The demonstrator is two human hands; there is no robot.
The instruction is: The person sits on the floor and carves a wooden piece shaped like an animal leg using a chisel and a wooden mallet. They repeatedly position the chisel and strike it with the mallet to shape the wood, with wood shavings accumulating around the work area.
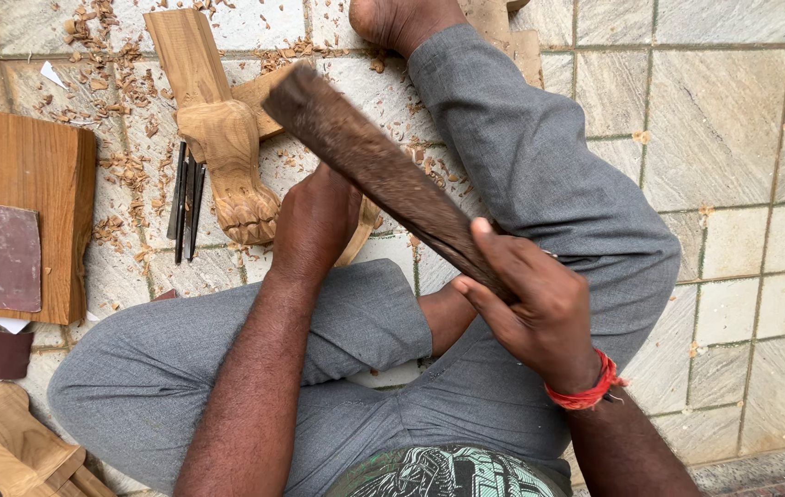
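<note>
Right hand (530, 299), nearest the lens: fingers wrapped tight round the lower end of a dark wooden mallet (383, 175), thumb laid along its top. Mallet raised, slanting up-left above the knees. Left hand (316, 221) beneath it, knuckles up; fingers hidden, grip cannot be told; a pale wood piece (362, 235) shows at its right edge. Just left: carved wooden leg (226, 156) with claw foot on tiled floor (733, 138). Chisels (187, 198) beside it. Shavings (121, 92) scattered. Board with sandpaper (7, 256) far left.
</note>
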